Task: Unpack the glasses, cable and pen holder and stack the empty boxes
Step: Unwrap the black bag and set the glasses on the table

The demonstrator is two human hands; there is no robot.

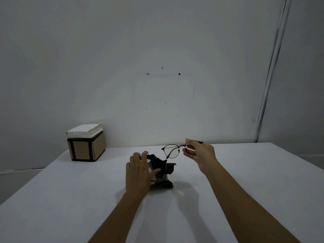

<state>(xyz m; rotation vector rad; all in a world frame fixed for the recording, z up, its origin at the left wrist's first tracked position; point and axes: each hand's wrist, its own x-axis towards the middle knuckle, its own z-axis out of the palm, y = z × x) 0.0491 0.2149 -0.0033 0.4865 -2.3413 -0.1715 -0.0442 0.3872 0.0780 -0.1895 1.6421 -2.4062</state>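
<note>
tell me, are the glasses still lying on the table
No, the glasses are held up above the white table by the right hand, which grips one end of the frame.

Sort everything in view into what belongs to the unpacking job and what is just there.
Part of the job:
glasses, held up by the right hand
crumpled black wrapping, held by the left hand
brown box with a white box on top

Just there:
white table
wall

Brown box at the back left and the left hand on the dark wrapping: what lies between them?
Nothing: in the head view only bare white table lies between the brown box and the left hand.
</note>
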